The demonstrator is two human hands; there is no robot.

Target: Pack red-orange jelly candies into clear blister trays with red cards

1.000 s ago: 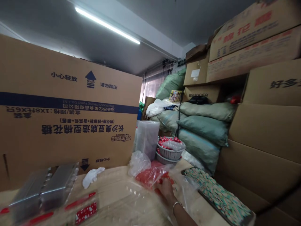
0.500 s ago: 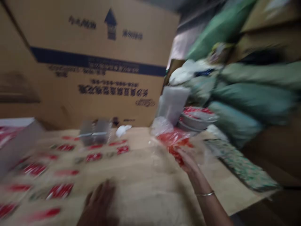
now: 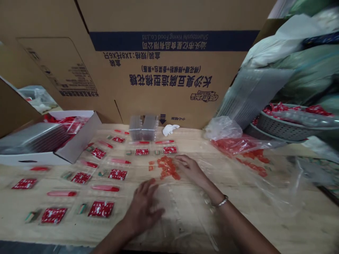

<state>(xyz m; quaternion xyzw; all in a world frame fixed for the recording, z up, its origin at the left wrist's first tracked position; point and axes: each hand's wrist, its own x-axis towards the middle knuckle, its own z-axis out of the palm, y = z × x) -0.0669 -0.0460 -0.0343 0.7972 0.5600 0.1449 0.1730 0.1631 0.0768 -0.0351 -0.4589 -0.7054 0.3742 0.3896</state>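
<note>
My right hand [image 3: 189, 168] rests with its fingers spread against a small heap of red wrapped candies [image 3: 165, 168] on the wooden table [image 3: 265, 215]. My left hand [image 3: 144, 208] lies flat, fingers open, on a clear plastic sheet [image 3: 182, 215] just in front of that heap. Rows of clear trays holding red packets [image 3: 101, 208] and red sticks [image 3: 105, 188] cover the table to the left. A clear bag of red candies [image 3: 238, 146] lies to the right of my right hand.
A white box [image 3: 75, 143] with clear trays sits at the left. A stack of clear trays [image 3: 144, 127] and a white glove [image 3: 169, 129] lie by the big cardboard carton [image 3: 169, 70]. Grey baskets [image 3: 286, 128] with red packets and green sacks [image 3: 309, 70] stand at the right.
The view has swung down from the boxes to the table. My right hand moved from the candy bag to the loose heap. My left hand came into view and settled flat.
</note>
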